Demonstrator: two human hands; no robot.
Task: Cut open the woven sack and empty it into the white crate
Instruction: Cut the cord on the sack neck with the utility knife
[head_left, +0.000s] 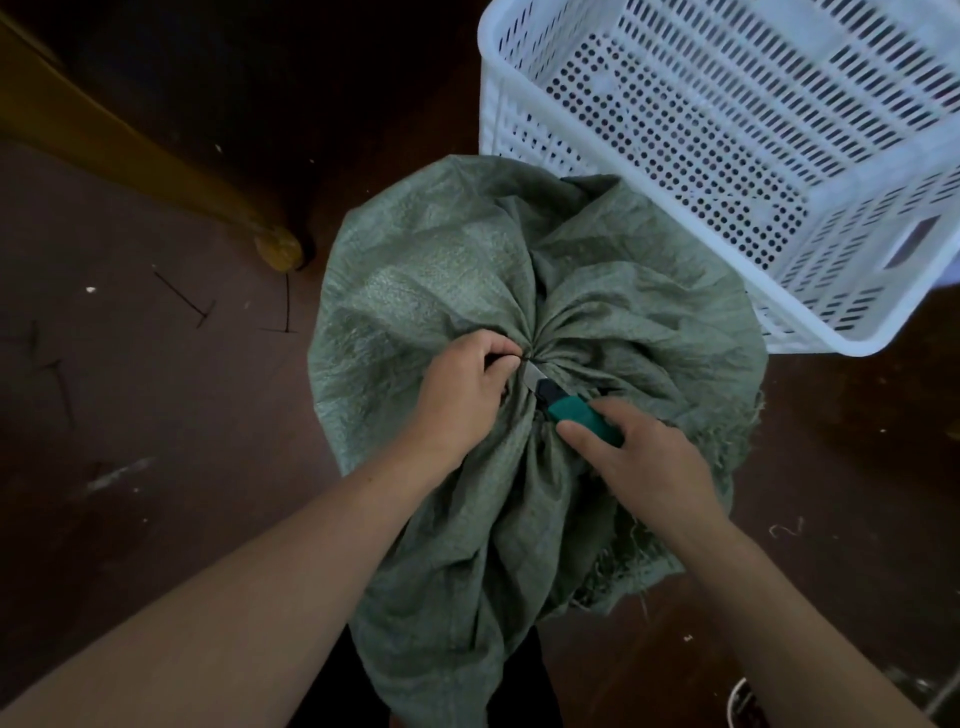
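The left hand (462, 400) pinches the tie at the gathered neck of the green woven sack (519, 415); the right hand (639, 457) grips a teal utility knife (571, 410), blade at the knot. Best to cut away from the pinching fingers. The white crate (727, 156) waits beyond the hands, empty.

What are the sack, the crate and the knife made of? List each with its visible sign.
Sack: woven plastic strips, probably polypropylene; dull green, visible weave, frayed edge threads.
Crate: moulded white plastic, smooth, with regular perforations.
Knife: teal handle looks like matte plastic; blade gleams grey, likely steel.
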